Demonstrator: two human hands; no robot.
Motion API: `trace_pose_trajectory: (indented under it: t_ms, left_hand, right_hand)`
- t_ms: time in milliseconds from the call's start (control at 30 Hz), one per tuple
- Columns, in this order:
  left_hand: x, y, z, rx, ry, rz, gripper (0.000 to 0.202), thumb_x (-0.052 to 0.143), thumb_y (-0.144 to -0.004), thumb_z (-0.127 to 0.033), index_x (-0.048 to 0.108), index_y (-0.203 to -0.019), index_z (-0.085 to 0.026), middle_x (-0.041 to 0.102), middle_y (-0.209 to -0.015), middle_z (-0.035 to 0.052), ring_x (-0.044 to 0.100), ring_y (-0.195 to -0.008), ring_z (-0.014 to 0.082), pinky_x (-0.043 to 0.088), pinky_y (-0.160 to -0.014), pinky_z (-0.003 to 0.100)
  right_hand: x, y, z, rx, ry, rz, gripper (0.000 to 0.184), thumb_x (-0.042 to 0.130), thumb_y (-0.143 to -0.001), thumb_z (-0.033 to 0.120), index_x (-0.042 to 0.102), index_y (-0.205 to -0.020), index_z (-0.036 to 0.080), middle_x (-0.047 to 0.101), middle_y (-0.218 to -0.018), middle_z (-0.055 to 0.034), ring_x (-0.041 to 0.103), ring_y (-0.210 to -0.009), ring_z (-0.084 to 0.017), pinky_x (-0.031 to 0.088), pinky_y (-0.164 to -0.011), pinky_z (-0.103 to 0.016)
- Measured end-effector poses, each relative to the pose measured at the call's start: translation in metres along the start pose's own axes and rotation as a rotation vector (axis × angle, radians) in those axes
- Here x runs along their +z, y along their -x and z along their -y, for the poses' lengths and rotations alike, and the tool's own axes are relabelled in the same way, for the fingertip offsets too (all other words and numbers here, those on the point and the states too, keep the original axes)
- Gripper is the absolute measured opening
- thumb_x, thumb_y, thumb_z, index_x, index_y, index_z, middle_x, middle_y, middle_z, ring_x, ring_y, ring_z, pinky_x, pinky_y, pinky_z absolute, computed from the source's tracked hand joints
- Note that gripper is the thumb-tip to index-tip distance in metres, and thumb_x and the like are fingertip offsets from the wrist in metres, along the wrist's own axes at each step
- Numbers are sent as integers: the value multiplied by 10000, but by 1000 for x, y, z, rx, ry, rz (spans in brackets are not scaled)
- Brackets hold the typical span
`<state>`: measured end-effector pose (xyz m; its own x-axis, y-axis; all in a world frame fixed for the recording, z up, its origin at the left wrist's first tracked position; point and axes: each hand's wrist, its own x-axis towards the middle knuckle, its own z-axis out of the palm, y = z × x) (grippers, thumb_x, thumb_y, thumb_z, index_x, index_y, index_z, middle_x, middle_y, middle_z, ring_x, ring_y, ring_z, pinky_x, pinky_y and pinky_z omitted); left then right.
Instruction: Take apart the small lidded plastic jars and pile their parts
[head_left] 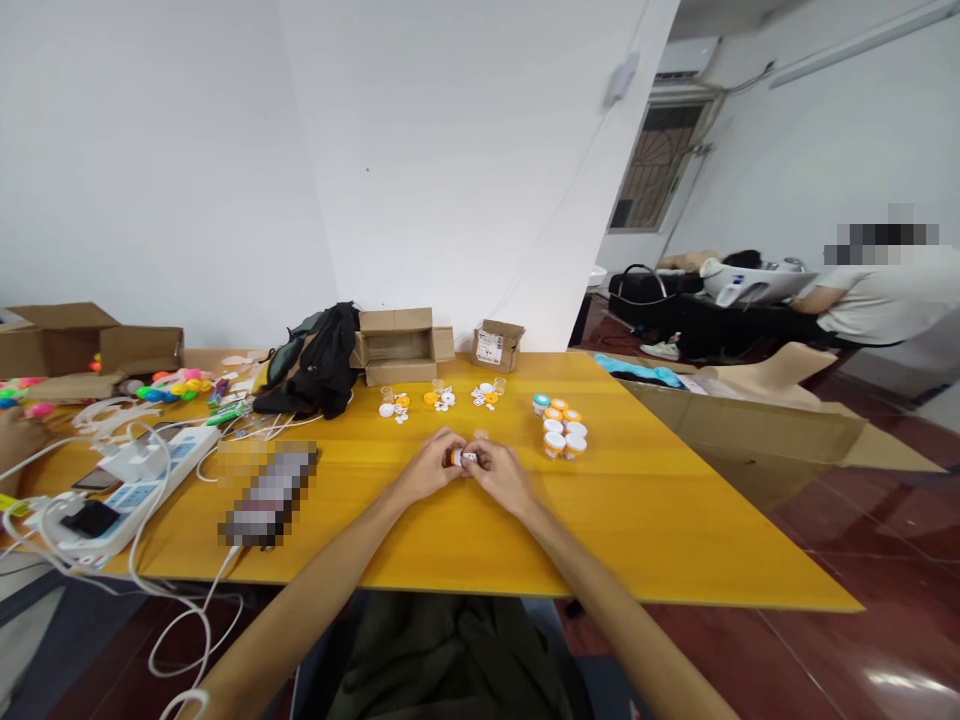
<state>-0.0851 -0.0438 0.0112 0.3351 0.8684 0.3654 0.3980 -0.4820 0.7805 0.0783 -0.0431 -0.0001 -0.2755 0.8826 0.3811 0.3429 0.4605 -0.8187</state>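
Hands, left [429,468] and right [501,472], pinch a tiny bottle [454,457]; it may slip toward jars [564,428] at two o'clock.

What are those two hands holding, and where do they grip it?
A small orange bottle, pinched from both ends: left hand on its body, right hand at its white cap end.

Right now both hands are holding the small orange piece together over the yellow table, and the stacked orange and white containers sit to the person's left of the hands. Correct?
Not quite. In the head view the left hand and right hand do hold the small orange piece together over the yellow table, but the stacked orange and white containers sit to the person's right of the hands, not left.
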Motion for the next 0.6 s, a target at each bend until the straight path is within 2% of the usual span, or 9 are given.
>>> trace_pose_trajectory:
  t_ms: [200,600]
  left_hand:
    - [2,0,4,-72,21,33,136,678,-694,-205,682,-829,-192,605,-688,-30,499,-635,130,420,-623,237]
    - [3,-1,6,-143,177,36,174,747,-637,-231,680,-781,-160,629,-667,-29,521,-610,117,420,-622,238]
  right_hand:
    - [0,0,-5,42,-179,-17,96,584,-694,248,666,-679,200,710,-649,1,658,-608,-179,530,-607,-285]
    - [0,1,-9,87,-265,-24,125,617,-667,263,720,-692,197,745,-691,-32,687,-637,-202,557,-659,-326]
